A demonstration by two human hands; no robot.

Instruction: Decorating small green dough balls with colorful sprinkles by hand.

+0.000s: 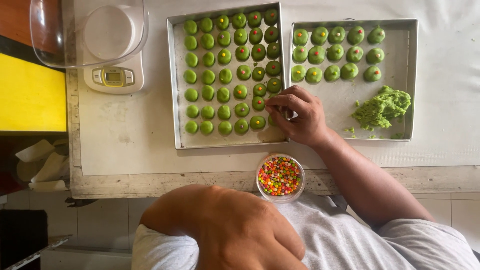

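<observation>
Matt metal trays (178, 90); clear glossy plastic bowl (280, 177); rough wood table edge (150, 184).

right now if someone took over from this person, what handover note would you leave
Right hand: fingertips pinched over the lower right corner of the left tray, at a dough ball; what they hold is too small to tell.
Left hand: resting on the lap, empty.
Candy bowl: at the table edge, full.
Done: the right columns of the left tray and all balls on the right tray are topped.
Left: the left columns are bare; a loose dough lump is unshaped.
</observation>
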